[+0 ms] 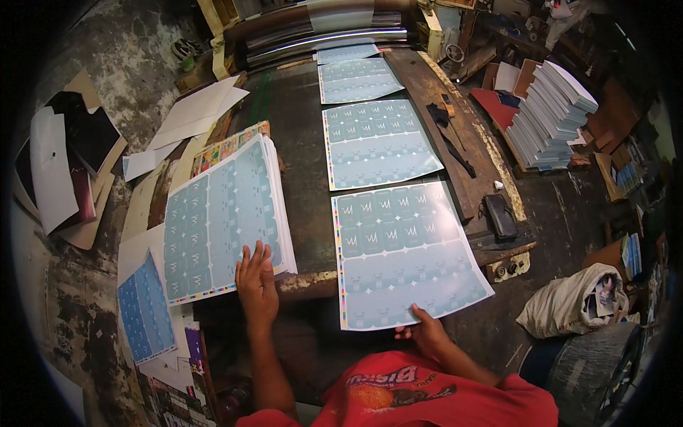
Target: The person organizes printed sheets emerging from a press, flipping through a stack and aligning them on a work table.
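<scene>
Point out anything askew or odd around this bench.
The tall paper stack at right looks uneven: its batches jut out at staggered angles. Lower left, a blue printed sheet lies skewed beside the neater pile by the left hand.

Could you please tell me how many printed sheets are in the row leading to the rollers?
4: the nearest sheet in the right hand, the second sheet and third sheet beyond it, and the farthest sheet by the rollers. Others may be hidden there.
</scene>
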The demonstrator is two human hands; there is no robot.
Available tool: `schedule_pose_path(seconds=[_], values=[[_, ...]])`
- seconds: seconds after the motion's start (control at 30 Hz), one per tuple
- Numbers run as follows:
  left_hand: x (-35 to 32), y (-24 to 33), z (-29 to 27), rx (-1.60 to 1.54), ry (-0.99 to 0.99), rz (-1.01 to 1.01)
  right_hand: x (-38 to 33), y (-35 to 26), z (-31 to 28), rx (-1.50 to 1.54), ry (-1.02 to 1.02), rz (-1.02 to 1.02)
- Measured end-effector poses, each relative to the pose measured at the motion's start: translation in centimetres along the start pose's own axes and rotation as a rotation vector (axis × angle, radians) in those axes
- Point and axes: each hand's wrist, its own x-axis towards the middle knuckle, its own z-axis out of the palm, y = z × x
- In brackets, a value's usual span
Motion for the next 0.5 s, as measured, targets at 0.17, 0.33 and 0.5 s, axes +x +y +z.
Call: schedule_pose_path(seconds=[0.17,0.33,0.5], values=[[0.2,0.5,1.4,0.023,0.124,-0.062,3.1,-2.5,0.8,0.067,-0.030,-0.037],[0.0,0.8,1.6,0.082,0.130,-0.052,5.6,-4.8,2.2,0.109,-0.016,-0.085],[-0.1,0.7,1.6,0.082,0.144,-0.039,8.2,-6.2,3.5,0.136,-0.011,-0.132]])
